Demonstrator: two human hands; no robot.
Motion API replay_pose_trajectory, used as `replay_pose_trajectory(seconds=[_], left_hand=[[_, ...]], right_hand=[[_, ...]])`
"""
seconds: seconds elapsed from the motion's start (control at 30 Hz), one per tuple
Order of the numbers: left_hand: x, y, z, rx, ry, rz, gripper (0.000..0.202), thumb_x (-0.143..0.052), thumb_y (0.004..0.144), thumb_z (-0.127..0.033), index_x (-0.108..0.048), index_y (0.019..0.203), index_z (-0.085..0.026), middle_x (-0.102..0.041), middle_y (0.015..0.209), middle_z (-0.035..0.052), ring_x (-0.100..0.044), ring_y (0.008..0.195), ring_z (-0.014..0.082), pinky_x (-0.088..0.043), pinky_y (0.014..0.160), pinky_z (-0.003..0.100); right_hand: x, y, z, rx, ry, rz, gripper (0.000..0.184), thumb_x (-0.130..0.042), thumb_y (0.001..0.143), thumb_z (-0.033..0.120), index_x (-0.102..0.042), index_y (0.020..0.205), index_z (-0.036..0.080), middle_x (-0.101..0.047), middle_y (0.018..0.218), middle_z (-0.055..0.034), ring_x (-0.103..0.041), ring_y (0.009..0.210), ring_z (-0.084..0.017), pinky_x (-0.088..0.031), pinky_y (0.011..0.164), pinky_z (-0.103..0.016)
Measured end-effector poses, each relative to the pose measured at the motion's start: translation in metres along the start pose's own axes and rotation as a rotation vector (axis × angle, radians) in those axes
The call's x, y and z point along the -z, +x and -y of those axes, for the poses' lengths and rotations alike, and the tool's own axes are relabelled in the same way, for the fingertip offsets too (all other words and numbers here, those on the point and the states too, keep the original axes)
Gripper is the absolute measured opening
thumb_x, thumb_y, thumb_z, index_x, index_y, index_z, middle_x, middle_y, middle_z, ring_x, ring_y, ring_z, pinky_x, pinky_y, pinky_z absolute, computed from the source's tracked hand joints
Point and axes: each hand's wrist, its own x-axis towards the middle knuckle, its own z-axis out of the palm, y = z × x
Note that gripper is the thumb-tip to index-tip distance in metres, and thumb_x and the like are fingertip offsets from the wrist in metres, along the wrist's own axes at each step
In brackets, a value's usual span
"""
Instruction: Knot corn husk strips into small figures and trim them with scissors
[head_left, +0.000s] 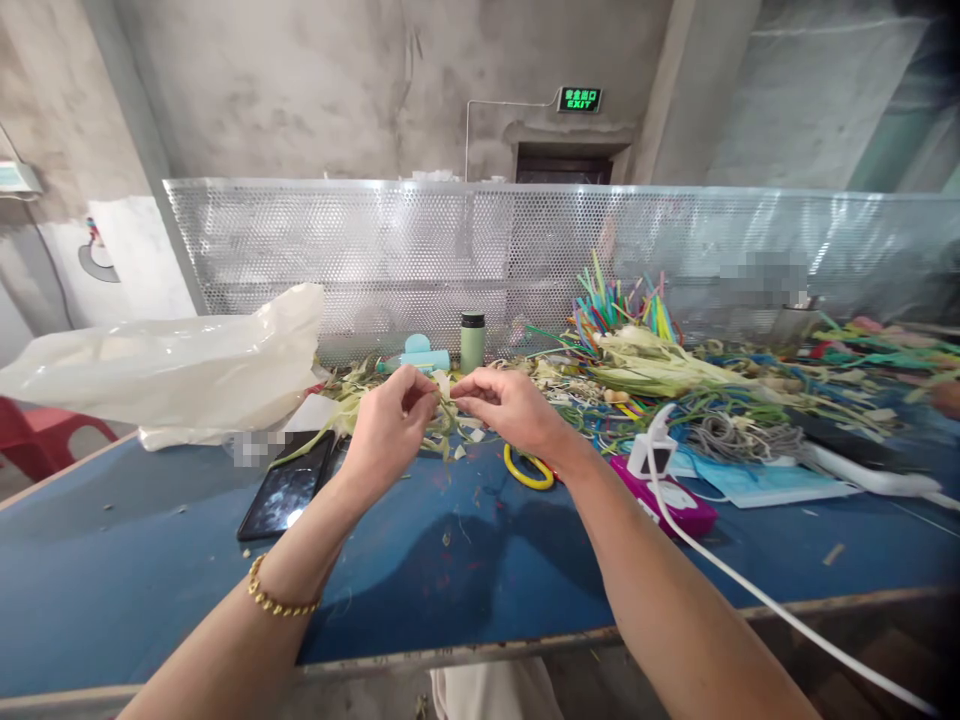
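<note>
My left hand is closed in a pinch above the middle of the blue table. Close beside it, my right hand has its thumb and fingertips drawn together. A small pale strip, like a piece of dried husk, shows between the two sets of fingertips. The fingers partly hide it, so its full shape cannot be made out. Just below my right hand lies a yellow loop handle, whose other end is hidden. Green and pale husk scraps are spread behind both hands.
A tablet lies left of my left forearm, near a large plastic bag. To the right sit a purple power strip with a white cable, a face mask and a husk bundle. A green bottle stands behind.
</note>
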Motion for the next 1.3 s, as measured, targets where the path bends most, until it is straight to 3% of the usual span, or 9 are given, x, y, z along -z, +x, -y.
replay_pose_trajectory(seconds=[0.2, 0.37, 0.47, 0.57, 0.7, 0.83, 1.1, 1.3], left_hand=[[0.006, 0.001, -0.01, -0.175, 0.157, 0.067, 0.019, -0.052, 0.084, -0.016, -0.047, 0.066, -0.02, -0.054, 0.071, 0.0008, -0.05, 0.073, 0.0151, -0.041, 0.07, 0.028], [0.006, 0.0, -0.014, -0.248, 0.028, 0.117, 0.017, -0.052, 0.084, -0.017, -0.054, 0.067, -0.02, -0.063, 0.087, 0.0051, -0.056, 0.087, 0.0176, -0.045, 0.082, 0.03], [0.005, -0.001, -0.012, -0.192, -0.012, 0.135, 0.015, -0.054, 0.084, -0.018, -0.06, 0.07, -0.019, -0.066, 0.083, 0.0026, -0.056, 0.079, 0.0154, -0.044, 0.076, 0.028], [0.005, 0.001, -0.008, -0.078, 0.02, 0.111, 0.015, -0.054, 0.084, -0.023, -0.062, 0.072, -0.018, -0.058, 0.065, -0.0015, -0.048, 0.062, 0.0122, -0.037, 0.06, 0.025], [0.005, 0.002, -0.004, -0.001, -0.036, 0.143, 0.017, -0.054, 0.085, -0.027, -0.058, 0.071, -0.018, -0.047, 0.058, -0.0034, -0.038, 0.055, 0.0107, -0.029, 0.052, 0.025], [0.004, 0.001, -0.004, 0.009, -0.073, 0.136, 0.016, -0.053, 0.085, -0.025, -0.054, 0.07, -0.019, -0.042, 0.058, -0.0039, -0.035, 0.055, 0.0106, -0.027, 0.052, 0.026], [0.003, 0.0, -0.013, -0.033, -0.025, 0.066, 0.017, -0.05, 0.085, -0.021, -0.052, 0.068, -0.018, -0.047, 0.061, -0.0029, -0.039, 0.058, 0.0107, -0.032, 0.056, 0.025], [0.002, 0.004, 0.003, -0.002, 0.002, 0.065, 0.02, -0.053, 0.085, -0.028, -0.053, 0.069, -0.017, -0.047, 0.06, -0.0032, -0.04, 0.057, 0.0105, -0.031, 0.055, 0.024]], right_hand=[[-0.001, -0.001, -0.001, 0.105, -0.218, -0.047, 0.007, -0.06, 0.081, 0.013, -0.065, 0.076, 0.014, -0.059, 0.067, 0.0001, -0.05, 0.061, -0.01, -0.038, 0.059, -0.024], [-0.005, -0.003, -0.001, 0.115, -0.243, -0.048, 0.008, -0.056, 0.08, 0.011, -0.06, 0.074, 0.015, -0.057, 0.063, 0.0021, -0.048, 0.057, -0.009, -0.035, 0.057, -0.023], [-0.007, -0.003, -0.001, 0.12, -0.286, -0.047, 0.009, -0.057, 0.079, 0.01, -0.059, 0.073, 0.016, -0.056, 0.062, 0.002, -0.046, 0.057, -0.009, -0.033, 0.057, -0.023], [-0.008, -0.003, 0.0, 0.098, -0.275, -0.046, 0.007, -0.06, 0.08, 0.015, -0.06, 0.073, 0.015, -0.059, 0.063, 0.0012, -0.049, 0.057, -0.009, -0.034, 0.057, -0.024], [-0.011, -0.003, 0.002, 0.108, -0.269, -0.033, 0.008, -0.057, 0.078, 0.011, -0.059, 0.072, 0.016, -0.056, 0.06, 0.0026, -0.047, 0.056, -0.009, -0.034, 0.058, -0.024], [-0.012, -0.003, 0.003, 0.16, -0.296, -0.025, 0.012, -0.053, 0.077, 0.007, -0.056, 0.071, 0.017, -0.052, 0.06, 0.0031, -0.044, 0.057, -0.01, -0.033, 0.059, -0.024], [-0.014, -0.003, 0.003, 0.207, -0.334, -0.052, 0.015, -0.052, 0.08, 0.006, -0.052, 0.07, 0.017, -0.052, 0.064, 0.0013, -0.044, 0.06, -0.011, -0.032, 0.06, -0.025], [-0.012, -0.001, 0.0, 0.036, -0.179, -0.019, 0.012, -0.056, 0.086, 0.018, -0.06, 0.076, 0.015, -0.059, 0.067, -0.0001, -0.048, 0.06, -0.01, -0.036, 0.059, -0.023]])
